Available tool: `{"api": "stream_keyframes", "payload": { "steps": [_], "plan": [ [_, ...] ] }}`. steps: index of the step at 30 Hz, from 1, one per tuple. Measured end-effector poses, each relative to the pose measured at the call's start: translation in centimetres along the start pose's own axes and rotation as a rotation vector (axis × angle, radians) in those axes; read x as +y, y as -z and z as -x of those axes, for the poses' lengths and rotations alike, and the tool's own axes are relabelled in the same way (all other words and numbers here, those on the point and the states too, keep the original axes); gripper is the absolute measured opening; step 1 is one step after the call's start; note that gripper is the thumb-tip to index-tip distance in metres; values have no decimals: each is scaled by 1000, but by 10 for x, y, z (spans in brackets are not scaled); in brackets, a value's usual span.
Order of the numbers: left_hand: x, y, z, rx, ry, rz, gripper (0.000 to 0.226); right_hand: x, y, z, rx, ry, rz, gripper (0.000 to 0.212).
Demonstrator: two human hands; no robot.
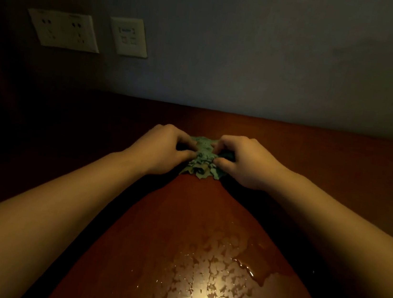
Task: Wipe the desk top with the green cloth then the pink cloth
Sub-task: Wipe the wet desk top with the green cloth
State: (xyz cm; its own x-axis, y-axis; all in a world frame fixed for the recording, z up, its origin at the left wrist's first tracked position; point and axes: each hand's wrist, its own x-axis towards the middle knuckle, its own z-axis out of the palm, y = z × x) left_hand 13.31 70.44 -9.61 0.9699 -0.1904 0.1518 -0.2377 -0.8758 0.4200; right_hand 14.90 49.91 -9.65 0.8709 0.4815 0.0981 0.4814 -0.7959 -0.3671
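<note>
My left hand [163, 148] and my right hand [246, 161] both rest on the desk top [207, 212], close to its far edge and about midway along it. The green cloth [203, 158] lies bunched and wrinkled between them, flat on the wood. The left hand's fingers are curled, with thumb and fingertips pinching the left side of the cloth. The right hand's fingers are curled likewise and pinch the right side. Both forearms reach in from the near edge, one on each side of a lit strip of wood. A patchy wet film [217, 284] covers the surface toward the near edge and reflects a bright light. On the wall behind the far edge are a double socket plate [63, 30] and a smaller plate [129, 36].
</note>
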Motion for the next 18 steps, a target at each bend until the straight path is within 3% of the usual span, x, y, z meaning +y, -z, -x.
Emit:
{"api": "stream_keyframes", "payload": {
  "steps": [4,9,18],
  "plan": [
    [-6,-3,10,4,-25,14,24,3,-2,16,0,50,-44,16],
    [-3,-8,-13,100,28,11,24,7,-5,-16,80,-24,-34,22],
    [-12,-7,-13,90,10,22,22,14,-4,-11,51,49,-29,17]
  ]
}}
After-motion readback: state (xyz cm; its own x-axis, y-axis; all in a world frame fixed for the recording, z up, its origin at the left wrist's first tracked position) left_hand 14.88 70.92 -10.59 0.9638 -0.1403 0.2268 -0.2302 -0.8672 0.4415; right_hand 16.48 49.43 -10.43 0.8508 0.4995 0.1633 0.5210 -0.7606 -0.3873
